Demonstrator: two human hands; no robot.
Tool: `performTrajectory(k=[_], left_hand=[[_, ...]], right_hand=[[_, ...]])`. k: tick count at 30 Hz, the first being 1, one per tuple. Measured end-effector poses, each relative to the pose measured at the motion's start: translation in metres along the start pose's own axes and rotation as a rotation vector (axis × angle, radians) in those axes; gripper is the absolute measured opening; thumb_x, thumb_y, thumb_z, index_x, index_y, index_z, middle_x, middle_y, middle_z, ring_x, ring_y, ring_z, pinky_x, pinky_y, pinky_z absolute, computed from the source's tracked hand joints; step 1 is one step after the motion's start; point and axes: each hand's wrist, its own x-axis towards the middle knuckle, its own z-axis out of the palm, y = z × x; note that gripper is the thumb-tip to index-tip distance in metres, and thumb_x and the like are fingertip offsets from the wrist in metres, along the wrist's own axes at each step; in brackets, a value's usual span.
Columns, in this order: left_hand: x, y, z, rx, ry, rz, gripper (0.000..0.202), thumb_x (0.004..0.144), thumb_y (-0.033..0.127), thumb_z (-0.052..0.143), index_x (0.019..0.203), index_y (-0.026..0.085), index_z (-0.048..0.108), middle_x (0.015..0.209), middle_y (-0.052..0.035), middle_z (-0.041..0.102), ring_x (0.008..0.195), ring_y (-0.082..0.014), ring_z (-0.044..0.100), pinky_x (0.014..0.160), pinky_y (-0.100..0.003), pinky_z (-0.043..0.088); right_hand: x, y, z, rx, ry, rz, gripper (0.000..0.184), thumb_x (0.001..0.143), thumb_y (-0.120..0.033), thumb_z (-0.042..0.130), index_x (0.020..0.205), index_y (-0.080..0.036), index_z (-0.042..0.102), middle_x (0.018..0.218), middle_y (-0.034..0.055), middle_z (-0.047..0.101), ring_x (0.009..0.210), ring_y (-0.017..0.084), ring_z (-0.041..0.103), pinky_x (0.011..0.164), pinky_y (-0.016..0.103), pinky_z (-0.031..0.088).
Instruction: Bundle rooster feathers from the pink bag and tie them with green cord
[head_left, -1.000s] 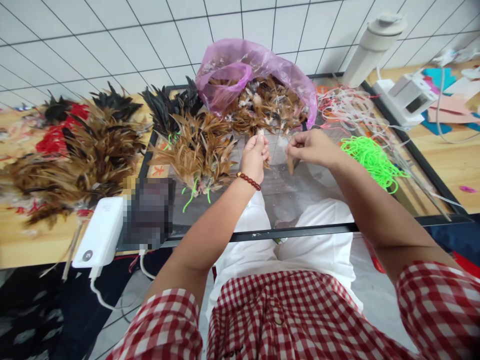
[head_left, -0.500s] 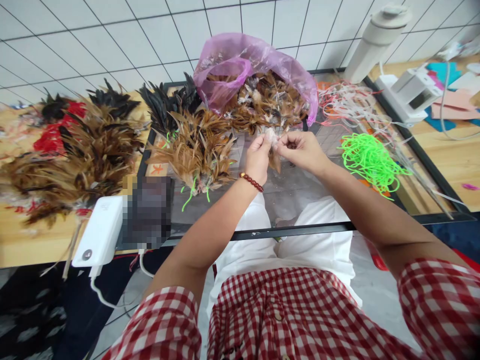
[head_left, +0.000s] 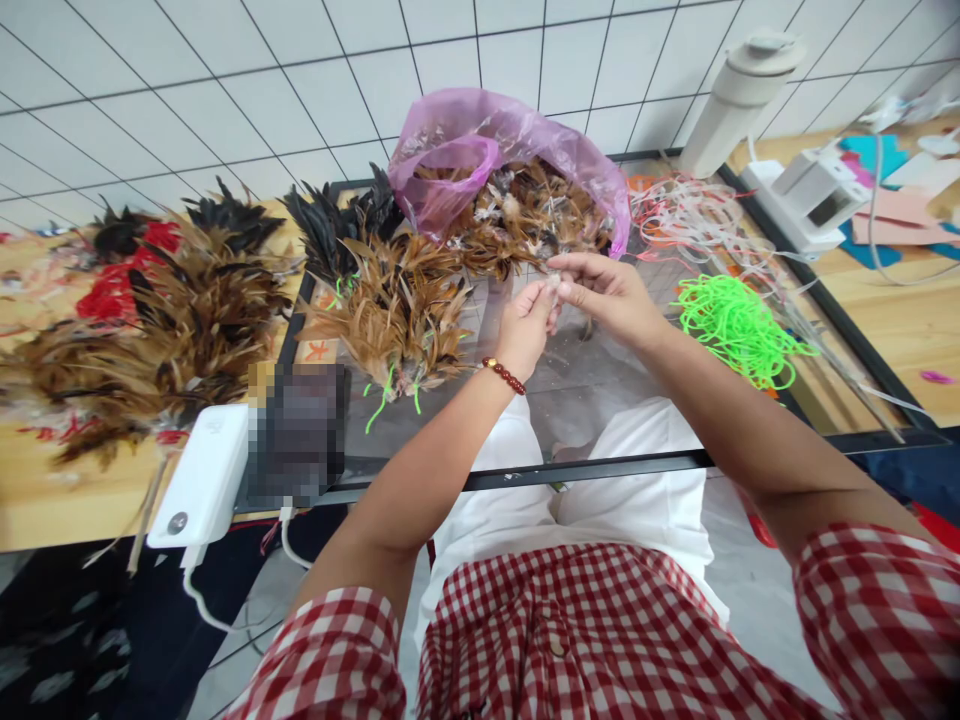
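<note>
Over the dark glass panel [head_left: 517, 430], my left hand [head_left: 527, 325] is closed in a pinch on a small feather with pale fluff [head_left: 553, 284]. The rest of the feather is largely hidden by the fingers. My right hand [head_left: 611, 296] meets it from the right, its thumb touching the fluff and its forefinger stretched out above, apart from the thumb. Just beyond both hands lie loose brown feathers [head_left: 540, 215] in the mouth of a pink plastic bag [head_left: 517, 115]. Left of my hands is a pile of brown feather bunches [head_left: 405, 310] with bright green ties.
Green cord [head_left: 739, 330] and clear and orange strands [head_left: 697, 215] lie right. A white bottle [head_left: 739, 105] and a power strip [head_left: 795, 220] stand behind them. Leftward are a power bank [head_left: 201, 475], a blurred-out dark device [head_left: 296, 430] and more feathers [head_left: 187, 320].
My right hand's fingers have straightened and spread from a closed pinch at the fluff. My left hand keeps its pinch. The brown feather part that hung below the hands hardly shows now.
</note>
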Motion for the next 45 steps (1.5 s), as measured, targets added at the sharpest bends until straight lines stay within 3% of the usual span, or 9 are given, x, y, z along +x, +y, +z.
performTrajectory(k=[3,9,14,19,22,25,30,36,45], left_hand=[[-0.006,0.004,0.003,-0.011,-0.088,-0.029,0.027,0.088,0.036,0.074,0.073,0.018,0.06,0.055,0.0071,0.044,0.047,-0.0034,0.037,0.048,-0.017,0.035],[-0.009,0.007,0.001,-0.028,-0.205,-0.111,0.031,0.091,0.036,0.07,0.071,0.015,0.059,0.06,0.0052,0.048,0.048,-0.0024,0.038,0.05,-0.017,0.038],[-0.005,0.003,-0.002,-0.008,-0.136,-0.11,0.033,0.088,0.04,0.073,0.072,0.017,0.057,0.058,0.0063,0.045,0.048,-0.0028,0.039,0.049,-0.016,0.034],[0.001,0.008,-0.007,-0.072,0.017,-0.056,0.037,0.091,0.047,0.068,0.073,0.019,0.052,0.053,0.0083,0.035,0.045,-0.0036,0.034,0.05,-0.016,0.036],[0.004,0.012,-0.009,-0.118,0.091,-0.06,0.037,0.092,0.05,0.066,0.076,0.02,0.052,0.053,0.0092,0.032,0.043,-0.0039,0.03,0.049,-0.016,0.036],[0.005,0.013,-0.009,-0.15,0.122,-0.063,0.036,0.093,0.05,0.064,0.076,0.02,0.053,0.053,0.0094,0.03,0.042,-0.004,0.028,0.047,-0.016,0.035],[0.007,0.009,-0.01,-0.178,0.149,-0.063,0.037,0.092,0.051,0.065,0.076,0.02,0.053,0.054,0.0094,0.031,0.041,-0.0032,0.027,0.046,-0.016,0.034],[0.009,0.009,-0.01,-0.231,0.21,-0.053,0.037,0.094,0.049,0.063,0.075,0.02,0.052,0.051,0.0101,0.03,0.04,-0.0036,0.025,0.045,-0.016,0.033],[0.009,0.012,-0.011,-0.27,0.273,-0.038,0.041,0.093,0.051,0.064,0.073,0.019,0.048,0.052,0.0103,0.031,0.04,-0.0033,0.026,0.045,-0.017,0.033]], right_hand=[[-0.001,0.001,-0.003,0.051,-0.067,0.046,0.053,0.062,-0.06,0.09,0.095,-0.021,0.073,0.071,0.0011,0.067,0.062,0.018,0.064,0.06,0.034,0.054],[0.0,0.011,-0.003,0.148,0.044,0.016,0.048,0.061,-0.056,0.092,0.069,-0.018,0.064,0.06,-0.0015,0.06,0.055,0.012,0.057,0.054,0.026,0.049],[0.004,0.01,-0.006,0.05,0.043,0.027,0.048,0.067,-0.059,0.088,0.072,-0.018,0.064,0.062,-0.0014,0.059,0.056,0.01,0.052,0.053,0.023,0.042],[0.012,0.004,-0.04,-0.446,0.095,-0.017,0.035,0.076,-0.05,0.082,0.085,-0.019,0.07,0.075,0.0001,0.065,0.069,0.013,0.057,0.065,0.026,0.044],[0.012,0.004,-0.065,-0.883,-0.005,0.074,0.025,0.073,-0.04,0.083,0.072,-0.017,0.072,0.065,0.0007,0.065,0.068,0.016,0.059,0.068,0.03,0.042],[0.012,0.006,-0.078,-1.049,-0.135,0.151,0.021,0.072,-0.039,0.081,0.072,-0.019,0.075,0.06,-0.0006,0.064,0.063,0.015,0.058,0.064,0.029,0.039],[0.011,0.013,-0.065,-0.981,-0.345,0.108,0.015,0.075,-0.034,0.076,0.076,-0.019,0.075,0.072,0.0009,0.07,0.067,0.016,0.061,0.067,0.029,0.044],[0.012,0.031,-0.049,-0.943,0.058,-0.255,0.037,0.084,-0.032,0.068,0.119,-0.02,0.071,0.117,0.0113,0.069,0.081,0.021,0.064,0.079,0.038,0.051],[0.009,0.033,-0.036,-0.878,-0.157,-0.323,0.027,0.085,-0.037,0.066,0.101,-0.018,0.076,0.097,0.0103,0.072,0.086,0.023,0.064,0.082,0.037,0.051]])
